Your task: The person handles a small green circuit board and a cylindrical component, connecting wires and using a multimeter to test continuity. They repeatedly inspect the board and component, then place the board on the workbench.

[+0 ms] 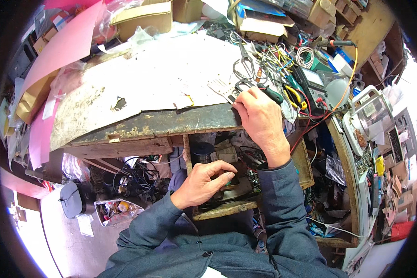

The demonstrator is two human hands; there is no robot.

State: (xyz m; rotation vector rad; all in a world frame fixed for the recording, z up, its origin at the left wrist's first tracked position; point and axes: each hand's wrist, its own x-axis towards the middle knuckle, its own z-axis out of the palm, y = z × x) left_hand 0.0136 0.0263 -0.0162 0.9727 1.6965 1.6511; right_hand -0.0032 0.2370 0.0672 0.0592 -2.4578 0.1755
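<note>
We see left hand (204,183) reaching into open wooden drawer (227,209), fingers curled on small dark part (228,178). Right hand (259,116) above, pinching silver finned metal piece (223,89) at worn workbench edge (162,123).

My sleeves (282,194) are a dusty blue-grey, same as the jacket with its dark button (207,253). The counter (162,121) is dark green along the edge, chipped and flecked, with white paper (171,74) on top gone speckled brown on the left. Screwdriver (271,94) handle is green and black. Pink sheets (65,46) on the left, yellow and red wires (296,95) tangled on the right.
</note>
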